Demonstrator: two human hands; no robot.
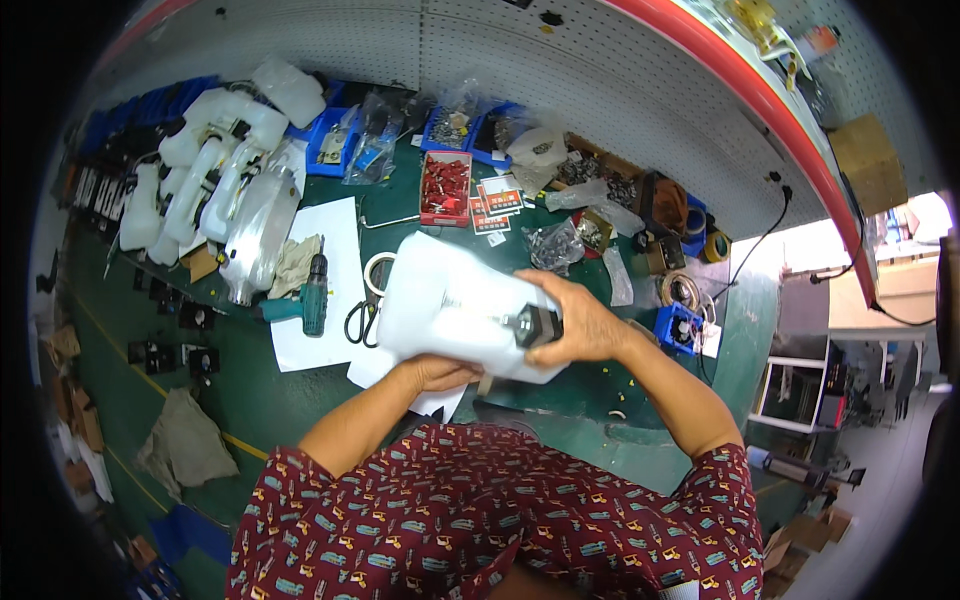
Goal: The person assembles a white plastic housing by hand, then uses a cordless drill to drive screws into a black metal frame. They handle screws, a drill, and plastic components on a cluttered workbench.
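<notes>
A white translucent plastic tank point(430, 285) is held up over the workbench, tilted on its side and slightly blurred. My right hand point(585, 318) is closed around its right end, thumb and fingers about a black cap point(541, 326). Beneath the tank, my left hand point(445, 373) supports its lower side; most of those fingers are hidden under it. Just left of the tank lie black-handled scissors point(361, 324) and a roll of white tape point(379, 272), both partly covered by it.
A green cordless drill point(313, 300) lies on white paper at left, near several similar white tanks point(212, 180). Behind are a red bin of red parts point(446, 186), blue bins point(331, 143) and bagged hardware point(555, 245). A small blue bin point(679, 326) sits at right.
</notes>
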